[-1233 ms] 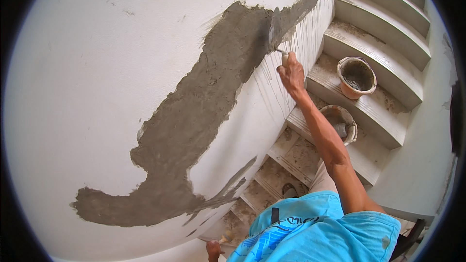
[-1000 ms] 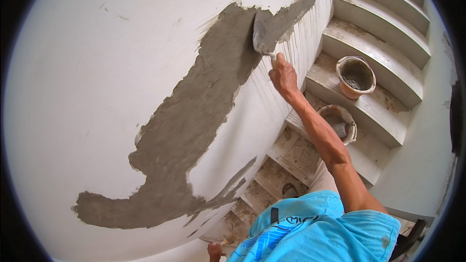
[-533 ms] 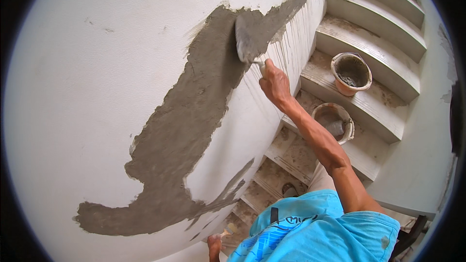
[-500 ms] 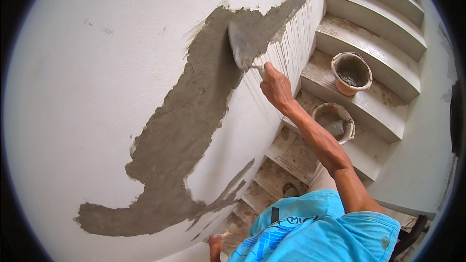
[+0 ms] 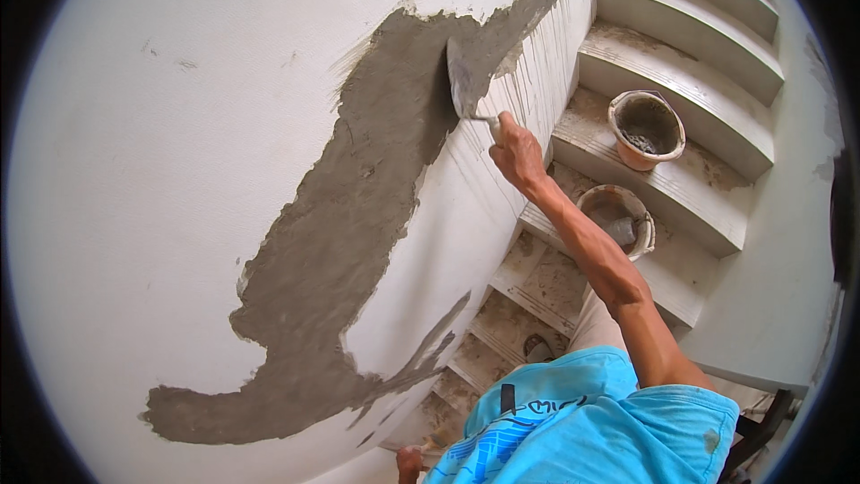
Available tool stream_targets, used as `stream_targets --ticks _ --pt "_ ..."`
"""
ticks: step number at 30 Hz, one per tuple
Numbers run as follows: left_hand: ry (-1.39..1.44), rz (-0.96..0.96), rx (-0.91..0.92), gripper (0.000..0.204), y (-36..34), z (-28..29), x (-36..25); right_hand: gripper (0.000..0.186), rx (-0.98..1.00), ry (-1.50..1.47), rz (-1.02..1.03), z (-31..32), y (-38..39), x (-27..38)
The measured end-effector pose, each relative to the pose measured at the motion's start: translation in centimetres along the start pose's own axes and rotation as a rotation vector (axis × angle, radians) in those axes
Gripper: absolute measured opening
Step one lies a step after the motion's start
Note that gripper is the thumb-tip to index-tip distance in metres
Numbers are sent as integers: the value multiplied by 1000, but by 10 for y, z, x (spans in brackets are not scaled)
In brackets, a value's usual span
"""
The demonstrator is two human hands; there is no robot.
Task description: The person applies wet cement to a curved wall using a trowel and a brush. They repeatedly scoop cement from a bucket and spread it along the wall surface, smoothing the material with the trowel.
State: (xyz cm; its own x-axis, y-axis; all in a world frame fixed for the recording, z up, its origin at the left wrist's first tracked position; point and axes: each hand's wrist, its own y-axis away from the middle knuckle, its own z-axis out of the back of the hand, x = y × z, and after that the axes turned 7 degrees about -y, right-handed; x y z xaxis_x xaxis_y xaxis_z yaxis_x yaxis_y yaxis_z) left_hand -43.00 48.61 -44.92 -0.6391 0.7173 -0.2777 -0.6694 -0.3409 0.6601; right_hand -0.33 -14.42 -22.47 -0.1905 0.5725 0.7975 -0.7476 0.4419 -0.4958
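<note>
My right hand [image 5: 518, 154] is closed round the handle of a pointing trowel [image 5: 460, 81], whose blade lies against the band of wet grey mortar [image 5: 322, 242] on the white curved wall [image 5: 161, 179]. The mortar has ragged edges, with thin drips and smears below it. My left hand [image 5: 410, 459] is low at the bottom edge, closed on a small pale brush [image 5: 429, 442], mostly hidden behind my blue shirt.
Curved, dusty white stairs [image 5: 681, 45] climb at the right. An orange-and-white bucket of mortar [image 5: 640, 152] stands on one step, a second bucket [image 5: 643, 242] with something grey inside below it. My sandalled foot [image 5: 537, 350] is lower. A dark rail [image 5: 761, 426] is bottom right.
The trowel swept left and down over the mortar from its upper right end, then rose slightly. My left hand shifted a little, and the brush is now more hidden by my shirt.
</note>
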Motion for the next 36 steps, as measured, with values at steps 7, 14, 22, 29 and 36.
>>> stream_targets --ticks 7,14,22,29,36 --pt "296 81 57 30 -6 9 -17 23 -179 21 -81 23 -41 -42" --pt "174 -1 -68 28 30 43 -121 23 0 -18 -20 0 8 -22" --pt "269 -716 -77 34 98 122 -440 27 -133 24 -142 40 -12 -62" --pt "221 -1415 -214 31 147 114 -716 27 -93 36 -214 68 -22 -77" --pt "-143 -1666 -763 23 149 102 -850 28 -127 -81 -226 58 -56 -63"
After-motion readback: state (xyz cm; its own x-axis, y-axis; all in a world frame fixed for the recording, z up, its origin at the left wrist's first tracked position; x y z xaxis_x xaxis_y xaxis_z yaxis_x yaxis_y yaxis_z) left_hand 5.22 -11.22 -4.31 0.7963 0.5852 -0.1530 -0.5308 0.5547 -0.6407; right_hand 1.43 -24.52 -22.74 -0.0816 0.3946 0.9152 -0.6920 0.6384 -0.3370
